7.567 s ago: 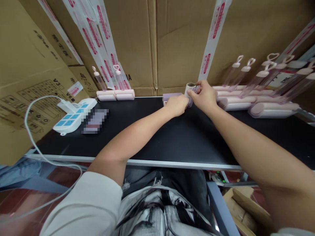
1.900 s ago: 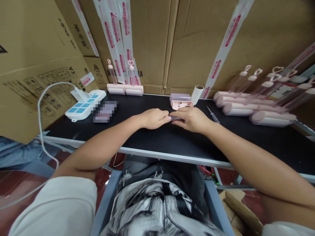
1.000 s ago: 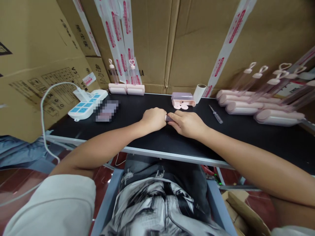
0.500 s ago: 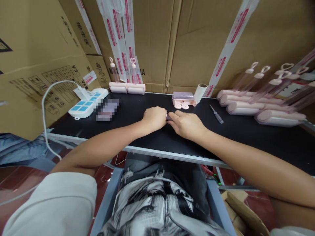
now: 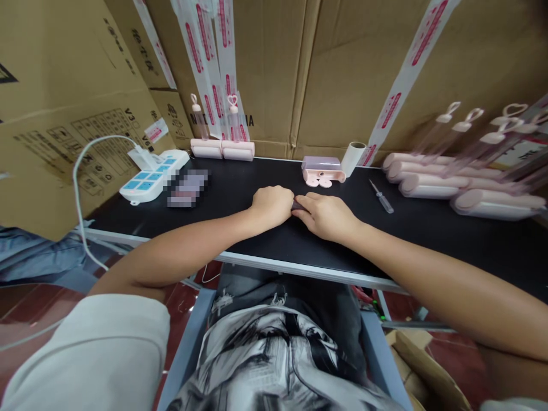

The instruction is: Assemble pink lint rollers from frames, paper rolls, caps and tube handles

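Observation:
My left hand (image 5: 270, 205) and my right hand (image 5: 324, 216) meet at the middle of the black table (image 5: 240, 240), knuckles up. Both are closed around a small dark purplish piece (image 5: 296, 205) that shows only as a sliver between them. Just behind the hands lies a pink and lilac device (image 5: 321, 170) with a white paper roll (image 5: 353, 158) leaning beside it. A small screwdriver (image 5: 382, 197) lies on the table to the right of my right hand.
A white power strip (image 5: 149, 178) with a cable sits at the left, a blurred flat item (image 5: 187, 187) next to it. Two pink lint rollers (image 5: 222, 148) stand at the back. Several more pink rollers (image 5: 462, 191) lie at the right. Cardboard boxes (image 5: 299, 68) wall the back.
Over the last second both hands have stayed pressed together on the small dark piece. Earlier they were at the pink device and roll at the back, then came to the table's middle.

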A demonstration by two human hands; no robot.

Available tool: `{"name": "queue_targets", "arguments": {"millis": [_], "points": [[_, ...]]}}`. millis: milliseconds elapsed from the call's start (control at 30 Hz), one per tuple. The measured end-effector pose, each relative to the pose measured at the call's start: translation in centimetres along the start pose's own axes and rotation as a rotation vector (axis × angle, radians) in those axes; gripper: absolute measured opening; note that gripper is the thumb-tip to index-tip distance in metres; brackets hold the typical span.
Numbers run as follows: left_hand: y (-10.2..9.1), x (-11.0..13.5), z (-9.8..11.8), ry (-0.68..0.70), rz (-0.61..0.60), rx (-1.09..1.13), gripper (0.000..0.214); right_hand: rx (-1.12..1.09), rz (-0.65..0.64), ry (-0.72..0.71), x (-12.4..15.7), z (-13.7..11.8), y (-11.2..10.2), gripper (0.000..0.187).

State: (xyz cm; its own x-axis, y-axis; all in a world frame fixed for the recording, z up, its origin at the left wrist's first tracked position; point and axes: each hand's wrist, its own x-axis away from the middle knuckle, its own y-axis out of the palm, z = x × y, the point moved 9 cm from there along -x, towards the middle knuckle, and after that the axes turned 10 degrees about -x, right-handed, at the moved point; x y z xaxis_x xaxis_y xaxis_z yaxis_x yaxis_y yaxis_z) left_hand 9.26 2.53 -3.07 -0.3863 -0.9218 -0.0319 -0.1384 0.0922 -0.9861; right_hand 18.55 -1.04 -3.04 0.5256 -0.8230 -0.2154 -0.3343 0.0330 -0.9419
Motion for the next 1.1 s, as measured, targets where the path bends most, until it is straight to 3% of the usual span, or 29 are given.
{"name": "queue_targets", "arguments": {"millis": [100,233,300,367,733,1000,1100], "points": [[0.1,-0.1,0.1,0.001,0.008,-0.004,0.031,-0.397,-0.015,0.004,-0.7,1.3,0.2,0.027],[-0.1,-0.5,0.6,0.029,0.055,-0.023,0.029,-0.979,-0.243,0.299,-0.9,4.0,2.4,0.046],[-0.3,-0.7,0.9,0.061,0.089,-0.033,0.03,-1.14,-0.302,0.397,-0.7,4.5,2.9,0.051],[-0.5,-0.8,1.0,0.088,0.117,-0.032,0.03,-1.212,-0.307,0.406,-0.7,4.5,2.8,0.051],[-1.5,-0.4,0.6,0.185,0.15,0.054,0.033,-1.27,-0.109,0.345,-1.2,6.1,0.4,0.043],[0.0,-1.2,-0.4,0.275,0.026,0.13,0.028,-0.9,-0.02,0.249,-1.8,8.3,-0.2,0.023],[0.2,-1.4,-0.8,0.267,-0.009,0.123,0.028,-0.686,0.117,0.215,-1.9,9.7,-1.8,0.017]]}}
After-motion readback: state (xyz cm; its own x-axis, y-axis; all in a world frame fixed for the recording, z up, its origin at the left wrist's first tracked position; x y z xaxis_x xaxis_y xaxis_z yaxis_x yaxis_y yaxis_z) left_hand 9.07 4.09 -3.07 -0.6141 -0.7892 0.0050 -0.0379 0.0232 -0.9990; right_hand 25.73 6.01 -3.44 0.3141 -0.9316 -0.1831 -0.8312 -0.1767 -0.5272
